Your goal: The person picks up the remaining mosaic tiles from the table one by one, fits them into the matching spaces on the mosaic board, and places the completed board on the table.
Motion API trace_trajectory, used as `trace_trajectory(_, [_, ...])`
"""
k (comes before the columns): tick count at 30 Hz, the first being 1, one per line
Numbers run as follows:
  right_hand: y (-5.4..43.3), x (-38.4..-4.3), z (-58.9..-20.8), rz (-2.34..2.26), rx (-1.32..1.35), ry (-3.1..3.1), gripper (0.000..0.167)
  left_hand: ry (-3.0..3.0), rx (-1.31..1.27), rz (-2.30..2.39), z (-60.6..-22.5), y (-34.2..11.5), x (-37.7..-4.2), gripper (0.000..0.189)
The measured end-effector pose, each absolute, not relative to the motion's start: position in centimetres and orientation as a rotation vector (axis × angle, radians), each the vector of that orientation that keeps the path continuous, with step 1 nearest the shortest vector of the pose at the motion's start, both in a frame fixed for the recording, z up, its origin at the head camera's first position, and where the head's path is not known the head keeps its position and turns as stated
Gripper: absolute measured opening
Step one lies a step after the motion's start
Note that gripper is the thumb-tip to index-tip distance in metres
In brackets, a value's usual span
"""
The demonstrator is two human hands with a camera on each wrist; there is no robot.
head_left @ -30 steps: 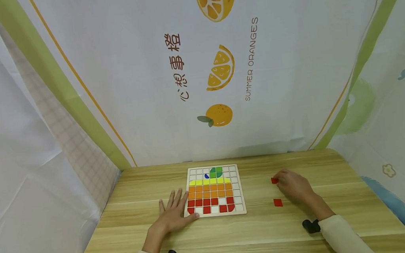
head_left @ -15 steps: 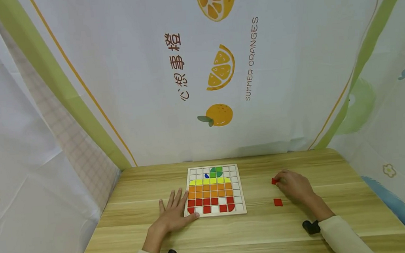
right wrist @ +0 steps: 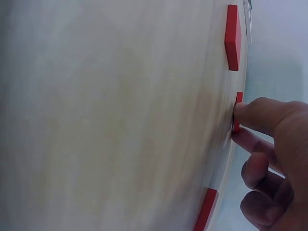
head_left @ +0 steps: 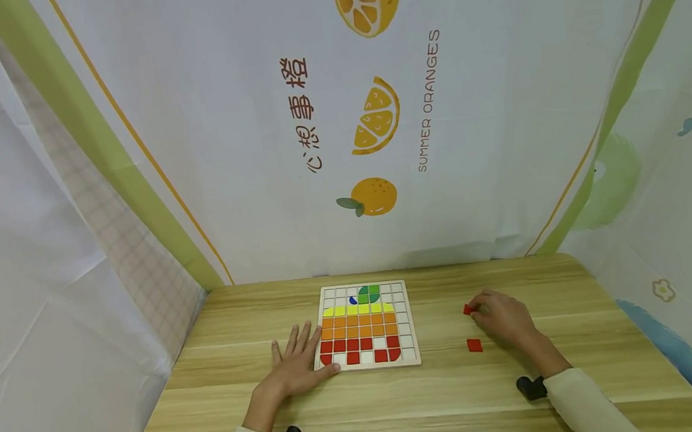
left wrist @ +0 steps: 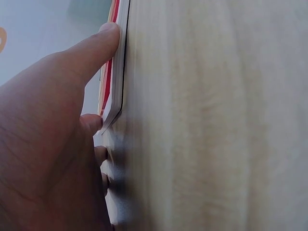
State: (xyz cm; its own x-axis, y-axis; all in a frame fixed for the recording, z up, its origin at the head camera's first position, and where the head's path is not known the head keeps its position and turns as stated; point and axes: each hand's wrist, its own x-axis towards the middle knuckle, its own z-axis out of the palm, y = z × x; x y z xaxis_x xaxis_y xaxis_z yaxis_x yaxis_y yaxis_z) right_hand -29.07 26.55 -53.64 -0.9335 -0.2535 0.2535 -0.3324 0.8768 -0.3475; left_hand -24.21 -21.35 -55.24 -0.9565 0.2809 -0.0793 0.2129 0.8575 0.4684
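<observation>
My left hand (head_left: pixel 300 369) lies with fingers spread at the left edge of a square white-framed mosaic board (head_left: pixel 415 346). Its thumb rests on the near left corner, as the left wrist view also shows at the board's edge (left wrist: pixel 120 62). Coloured tiles in the grid form a rounded fruit shape in red, orange and yellow with a green leaf. To the right, my right hand (head_left: pixel 503 315) pinches a red tile (right wrist: pixel 238 98) between thumb and index finger, low at the tabletop; the other fingers are curled.
A square red tile (head_left: pixel 475 345) lies nearer me than the right hand. Another red tile (right wrist: pixel 206 209) shows low in the right wrist view, hidden in the head view. A printed orange-themed curtain (head_left: pixel 246 183) hangs behind the wooden table (head_left: pixel 446 405).
Both hands stay almost where they were. The red tile at the right fingertips has turned slightly, and less of it shows now.
</observation>
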Motion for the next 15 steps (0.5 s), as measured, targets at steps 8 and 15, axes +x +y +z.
trace_trajectory(8, [26.5,-29.1,-53.7,0.578,0.45,-2.83,0.012,2.869,0.383,0.698,-54.4,-21.2,-24.0,0.105])
trace_trajectory(15, [26.4,-29.1,-53.7,0.599,0.444,-2.83,0.011,2.866,0.371,0.681,-53.9,-21.0,-23.7,0.102])
